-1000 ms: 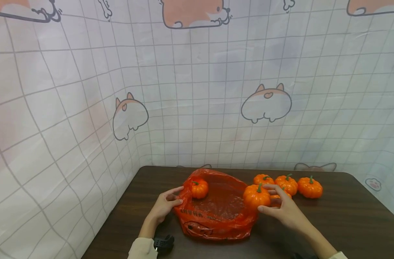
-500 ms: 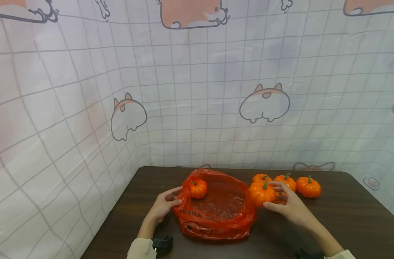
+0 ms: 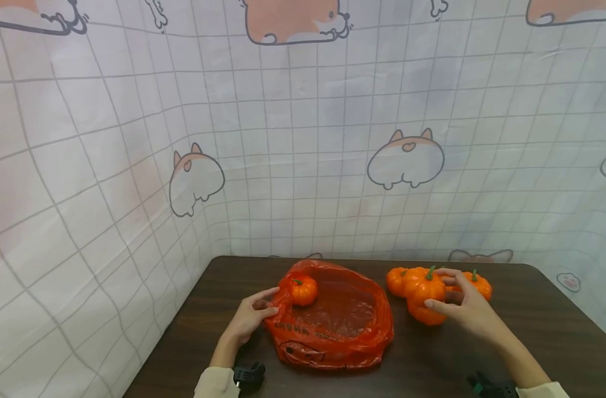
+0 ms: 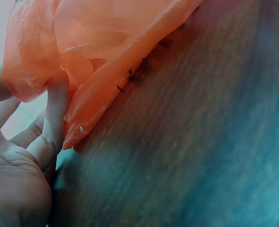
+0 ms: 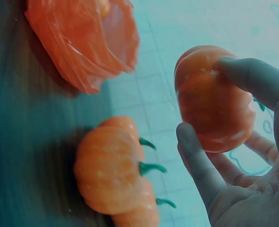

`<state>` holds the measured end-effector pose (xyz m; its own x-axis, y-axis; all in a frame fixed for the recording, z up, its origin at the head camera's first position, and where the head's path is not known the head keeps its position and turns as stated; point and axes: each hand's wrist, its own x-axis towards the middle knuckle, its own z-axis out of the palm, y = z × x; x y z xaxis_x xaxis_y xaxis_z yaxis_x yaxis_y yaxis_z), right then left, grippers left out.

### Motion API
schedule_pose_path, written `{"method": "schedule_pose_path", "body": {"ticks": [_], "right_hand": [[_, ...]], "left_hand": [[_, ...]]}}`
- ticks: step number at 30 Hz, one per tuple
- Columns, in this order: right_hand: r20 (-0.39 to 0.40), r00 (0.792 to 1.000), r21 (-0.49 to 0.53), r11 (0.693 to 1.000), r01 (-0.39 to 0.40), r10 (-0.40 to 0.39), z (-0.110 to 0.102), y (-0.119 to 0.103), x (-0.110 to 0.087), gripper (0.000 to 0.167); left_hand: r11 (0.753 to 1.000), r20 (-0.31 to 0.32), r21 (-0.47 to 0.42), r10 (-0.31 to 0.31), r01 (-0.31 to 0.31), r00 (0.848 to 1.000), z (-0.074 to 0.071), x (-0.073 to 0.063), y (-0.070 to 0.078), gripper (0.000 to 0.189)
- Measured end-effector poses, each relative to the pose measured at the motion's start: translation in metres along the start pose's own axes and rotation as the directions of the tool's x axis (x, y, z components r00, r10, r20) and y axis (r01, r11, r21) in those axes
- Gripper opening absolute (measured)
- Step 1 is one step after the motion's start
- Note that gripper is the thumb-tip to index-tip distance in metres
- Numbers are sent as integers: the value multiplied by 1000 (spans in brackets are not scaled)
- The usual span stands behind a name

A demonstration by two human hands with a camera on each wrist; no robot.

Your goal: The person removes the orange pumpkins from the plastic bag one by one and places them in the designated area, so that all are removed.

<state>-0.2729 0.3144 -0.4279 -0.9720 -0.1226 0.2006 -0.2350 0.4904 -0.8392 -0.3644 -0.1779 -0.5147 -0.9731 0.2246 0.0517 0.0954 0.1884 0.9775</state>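
Note:
A small orange pumpkin with a green stem (image 3: 422, 287) is in my right hand (image 3: 469, 309), gripped between thumb and fingers. In the right wrist view this held pumpkin (image 5: 210, 104) is clear of the table. My left hand (image 3: 250, 318) pinches the left rim of a red plastic bag (image 3: 328, 351). The bag stands with its mouth spread wide, and one pumpkin (image 3: 304, 291) sits inside near the left wall. Seen from the left wrist, thin plastic (image 4: 106, 42) drapes over the fingers.
Several more pumpkins cluster behind and below the right hand: one at the back left (image 3: 396, 281), one at the right (image 3: 477, 284), one nearer the front (image 3: 427, 317). The dark wooden table (image 3: 542, 331) meets a patterned cloth wall (image 3: 303, 221).
My right hand has carried its pumpkin rightward and slightly up, away from the bag's right rim to over the other pumpkins. The left hand has kept its hold on the bag.

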Motion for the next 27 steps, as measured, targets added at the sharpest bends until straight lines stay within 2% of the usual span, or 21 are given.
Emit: {"method": "schedule_pose_path", "body": {"ticks": [8, 15, 27], "right_hand": [[-64, 998, -32, 999, 1, -3, -22, 11, 0, 73], [-91, 993, -42, 996, -77, 73, -37, 29, 0, 79], [-117, 984, -59, 988, -144, 137, -53, 56, -5, 84]], "left_hand": [[1000, -3, -1, -3, 3, 1000, 1, 0, -1, 52], [1000, -2, -4, 1, -1, 1000, 0, 0, -1, 52], [1000, -5, 7, 1, -1, 1000, 0, 1, -1, 52]]}}
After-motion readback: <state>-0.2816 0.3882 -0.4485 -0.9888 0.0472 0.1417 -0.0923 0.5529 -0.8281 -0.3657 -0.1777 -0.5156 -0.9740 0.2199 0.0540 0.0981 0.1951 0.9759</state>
